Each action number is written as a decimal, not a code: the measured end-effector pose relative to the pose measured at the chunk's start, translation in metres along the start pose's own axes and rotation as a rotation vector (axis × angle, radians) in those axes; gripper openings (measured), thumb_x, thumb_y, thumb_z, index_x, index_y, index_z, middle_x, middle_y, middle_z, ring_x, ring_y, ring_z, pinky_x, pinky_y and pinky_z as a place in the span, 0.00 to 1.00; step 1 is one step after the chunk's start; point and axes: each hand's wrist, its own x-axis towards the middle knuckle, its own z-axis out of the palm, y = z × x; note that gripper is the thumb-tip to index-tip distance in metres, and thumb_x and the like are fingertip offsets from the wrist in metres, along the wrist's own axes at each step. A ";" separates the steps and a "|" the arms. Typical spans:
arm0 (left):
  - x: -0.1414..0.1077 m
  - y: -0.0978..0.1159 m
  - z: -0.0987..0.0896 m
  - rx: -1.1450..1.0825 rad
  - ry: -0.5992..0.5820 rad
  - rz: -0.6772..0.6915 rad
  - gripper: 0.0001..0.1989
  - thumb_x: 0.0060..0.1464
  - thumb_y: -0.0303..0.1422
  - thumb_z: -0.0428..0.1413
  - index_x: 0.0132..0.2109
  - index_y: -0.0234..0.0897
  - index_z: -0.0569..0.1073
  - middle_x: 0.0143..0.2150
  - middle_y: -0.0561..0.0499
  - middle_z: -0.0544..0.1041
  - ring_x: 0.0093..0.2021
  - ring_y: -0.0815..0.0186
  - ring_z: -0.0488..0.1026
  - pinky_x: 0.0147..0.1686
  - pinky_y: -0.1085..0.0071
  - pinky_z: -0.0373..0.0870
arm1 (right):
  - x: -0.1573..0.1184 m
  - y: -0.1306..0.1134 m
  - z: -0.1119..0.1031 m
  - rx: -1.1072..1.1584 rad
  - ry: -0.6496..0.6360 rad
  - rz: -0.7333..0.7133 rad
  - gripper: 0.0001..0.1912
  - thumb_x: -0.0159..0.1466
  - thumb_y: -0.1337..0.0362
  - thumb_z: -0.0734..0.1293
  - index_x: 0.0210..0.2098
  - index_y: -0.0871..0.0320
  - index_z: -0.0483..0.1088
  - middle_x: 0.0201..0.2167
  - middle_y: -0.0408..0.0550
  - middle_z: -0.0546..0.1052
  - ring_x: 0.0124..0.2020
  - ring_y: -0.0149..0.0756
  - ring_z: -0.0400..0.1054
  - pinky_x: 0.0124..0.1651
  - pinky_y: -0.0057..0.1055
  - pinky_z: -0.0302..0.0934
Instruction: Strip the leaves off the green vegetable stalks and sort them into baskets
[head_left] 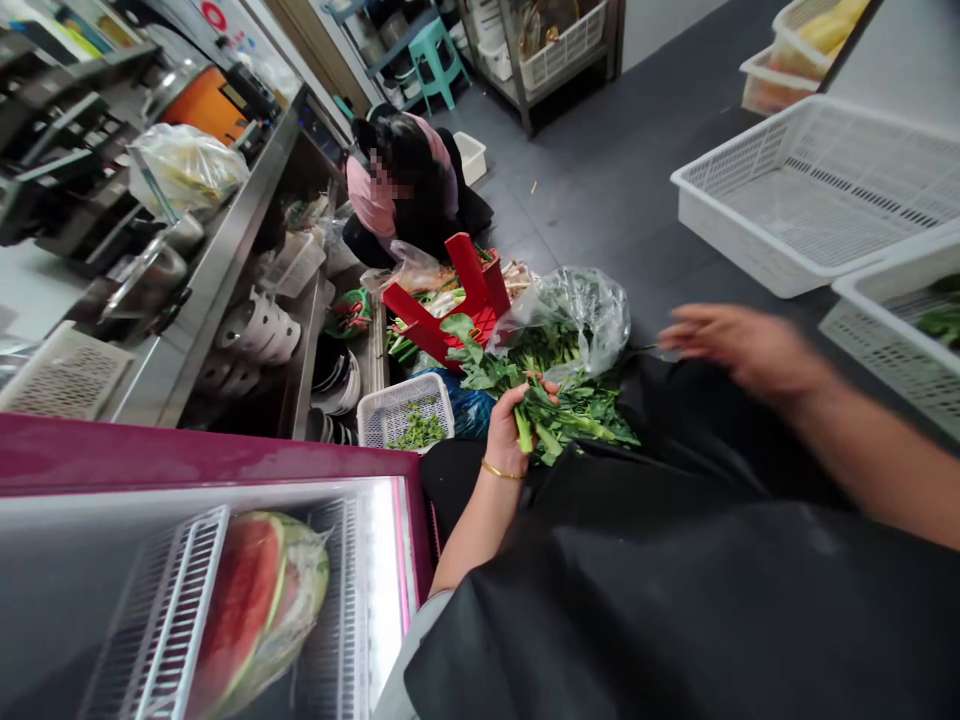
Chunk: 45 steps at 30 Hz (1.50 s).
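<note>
My left hand point(511, 425) is closed around a thick green stalk of a leafy vegetable point(523, 432), its cut end pointing toward me and its leaves spreading out beyond the fingers. More leafy greens point(592, 425) lie just under and beside this hand, on the dark apron. Off to the right, my right hand point(731, 345) is raised and smeared by motion, its fingers drawn together. A thin dark strip shows at its fingertips, too small to name. Beyond the left hand, a clear plastic bag point(600, 310) of greens rests against a red upturned stool point(480, 300).
A white basket point(367, 410) holds small green pieces. Large white crates point(750, 225) stand at right. A co-worker point(412, 170) crouches ahead among vegetables. At lower left is a lit fridge with a cut watermelon point(247, 610); a steel counter point(217, 290) runs above low shelves.
</note>
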 end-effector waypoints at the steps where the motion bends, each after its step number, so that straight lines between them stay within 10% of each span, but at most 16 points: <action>1: -0.003 -0.001 0.002 0.015 -0.011 0.004 0.15 0.38 0.36 0.60 0.37 0.35 0.73 0.33 0.47 0.79 0.35 0.59 0.77 0.33 0.68 0.71 | 0.002 -0.006 0.034 0.053 -0.106 -0.006 0.27 0.53 0.43 0.66 0.44 0.55 0.73 0.31 0.52 0.78 0.31 0.40 0.73 0.33 0.35 0.65; 4: -0.015 0.003 -0.003 0.052 -0.003 0.100 0.20 0.36 0.35 0.61 0.41 0.36 0.74 0.42 0.45 0.79 0.40 0.56 0.77 0.32 0.67 0.73 | 0.003 -0.018 0.107 0.194 -0.748 0.079 0.22 0.54 0.51 0.69 0.43 0.58 0.72 0.25 0.46 0.75 0.23 0.34 0.70 0.27 0.30 0.63; 6: -0.024 0.013 -0.016 0.058 0.040 0.181 0.23 0.36 0.33 0.61 0.45 0.38 0.74 0.47 0.46 0.78 0.42 0.56 0.77 0.29 0.69 0.73 | 0.002 -0.018 0.115 0.228 -0.851 0.155 0.19 0.57 0.51 0.67 0.41 0.59 0.72 0.19 0.41 0.72 0.17 0.28 0.63 0.20 0.25 0.57; 11: -0.029 0.020 -0.048 0.009 0.131 0.139 0.22 0.39 0.32 0.60 0.46 0.37 0.74 0.45 0.45 0.78 0.45 0.57 0.76 0.23 0.75 0.71 | 0.010 -0.016 0.090 0.416 -0.583 0.274 0.24 0.58 0.45 0.65 0.42 0.60 0.71 0.16 0.40 0.68 0.12 0.25 0.55 0.16 0.25 0.48; 14: -0.022 0.003 -0.044 0.045 0.100 0.116 0.15 0.39 0.30 0.62 0.39 0.33 0.75 0.38 0.46 0.79 0.39 0.60 0.77 0.28 0.73 0.73 | 0.009 -0.023 0.115 0.469 -0.615 0.248 0.28 0.59 0.40 0.61 0.41 0.59 0.71 0.21 0.45 0.73 0.17 0.30 0.63 0.22 0.28 0.57; 18: -0.020 -0.015 -0.030 0.035 0.053 0.123 0.13 0.36 0.31 0.66 0.32 0.31 0.74 0.30 0.48 0.78 0.28 0.66 0.75 0.28 0.72 0.71 | 0.005 -0.028 0.156 0.047 -0.562 0.003 0.30 0.62 0.40 0.55 0.23 0.58 0.69 0.19 0.47 0.71 0.22 0.33 0.65 0.28 0.30 0.58; 22: -0.027 -0.010 -0.032 0.038 0.108 0.126 0.17 0.31 0.30 0.69 0.33 0.32 0.73 0.29 0.50 0.77 0.26 0.68 0.74 0.28 0.73 0.70 | 0.014 -0.037 0.148 -0.259 -0.362 -0.153 0.24 0.60 0.44 0.61 0.21 0.57 0.68 0.18 0.44 0.69 0.21 0.31 0.61 0.26 0.28 0.52; 27: -0.035 -0.008 -0.028 0.079 0.047 0.068 0.21 0.36 0.34 0.68 0.38 0.32 0.73 0.27 0.50 0.76 0.23 0.66 0.73 0.25 0.71 0.69 | 0.032 -0.042 0.134 0.049 -0.445 -0.023 0.21 0.54 0.46 0.68 0.22 0.57 0.63 0.14 0.39 0.66 0.17 0.27 0.59 0.22 0.26 0.52; 32: -0.037 -0.016 -0.018 0.045 0.127 0.174 0.23 0.39 0.34 0.66 0.44 0.33 0.73 0.28 0.51 0.76 0.22 0.70 0.72 0.23 0.76 0.65 | 0.032 -0.035 0.150 0.365 -0.265 0.175 0.23 0.50 0.44 0.71 0.23 0.58 0.65 0.17 0.43 0.71 0.19 0.31 0.64 0.24 0.29 0.60; 35: -0.036 -0.016 -0.013 0.035 0.246 0.308 0.18 0.40 0.33 0.65 0.39 0.33 0.73 0.23 0.54 0.73 0.21 0.73 0.69 0.23 0.77 0.63 | 0.012 -0.041 0.154 0.258 -0.145 0.030 0.21 0.53 0.45 0.69 0.22 0.56 0.65 0.18 0.44 0.71 0.20 0.33 0.65 0.26 0.31 0.60; 39: -0.034 -0.014 -0.010 -0.029 0.261 0.381 0.16 0.39 0.33 0.66 0.37 0.36 0.73 0.25 0.54 0.74 0.24 0.71 0.71 0.27 0.75 0.66 | -0.006 -0.056 0.144 0.002 -0.291 -0.384 0.14 0.57 0.51 0.67 0.24 0.54 0.69 0.22 0.46 0.73 0.26 0.34 0.65 0.32 0.32 0.59; 45: -0.036 -0.017 -0.008 0.052 0.247 0.359 0.16 0.34 0.28 0.68 0.34 0.36 0.74 0.26 0.56 0.74 0.23 0.72 0.71 0.29 0.75 0.68 | 0.028 -0.059 0.140 -0.121 -0.314 -0.090 0.21 0.60 0.46 0.61 0.22 0.57 0.65 0.16 0.42 0.67 0.19 0.30 0.59 0.23 0.28 0.51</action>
